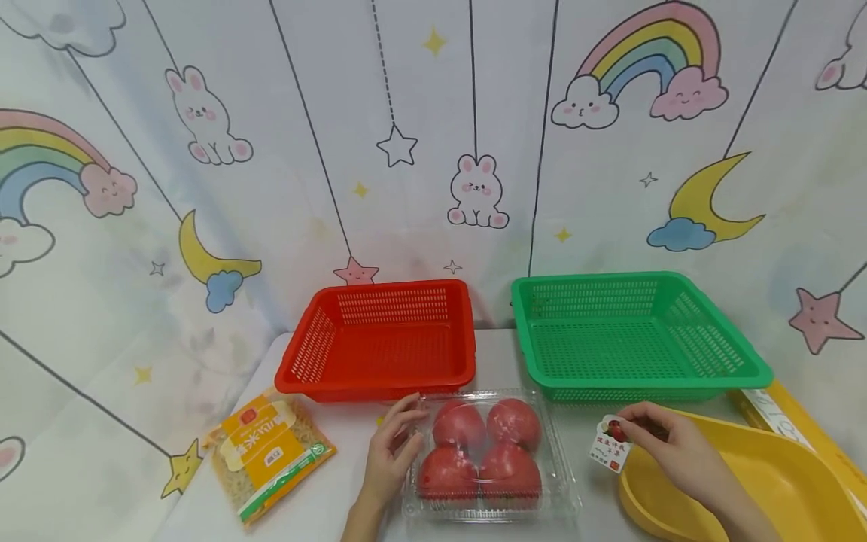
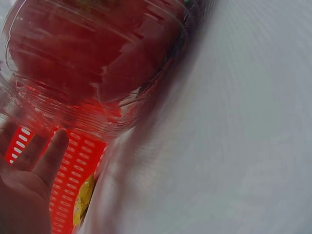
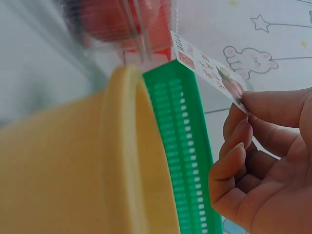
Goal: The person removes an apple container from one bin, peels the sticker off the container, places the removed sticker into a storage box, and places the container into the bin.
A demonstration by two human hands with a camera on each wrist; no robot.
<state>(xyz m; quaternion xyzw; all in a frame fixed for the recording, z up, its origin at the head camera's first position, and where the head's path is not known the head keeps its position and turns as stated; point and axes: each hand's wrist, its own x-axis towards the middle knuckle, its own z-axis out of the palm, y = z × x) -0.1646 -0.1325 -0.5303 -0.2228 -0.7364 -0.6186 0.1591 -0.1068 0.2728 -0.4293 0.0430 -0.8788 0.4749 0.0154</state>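
Observation:
A clear plastic clamshell box [image 1: 492, 455] with several red tomatoes [image 1: 512, 423] in it stands on the table, its lid down. At the box's left side is my left hand [image 1: 389, 455], its fingers loosely bent and touching the plastic edge; in the left wrist view the fingertips [image 2: 61, 139] show beside the box wall. My right hand [image 1: 667, 448] pinches a small white label [image 1: 610, 444] between thumb and index finger, right of the box and above the yellow basin's rim. Red print and a picture of red fruit are on the label [image 3: 204, 68].
Behind stand a red basket [image 1: 375, 391] and a green basket [image 1: 623, 391]. A yellow basin [image 1: 633, 500] takes up the front right. On the left lies an orange and clear food packet [image 1: 271, 455]. A patterned cloth [image 1: 420, 248] hangs at the back.

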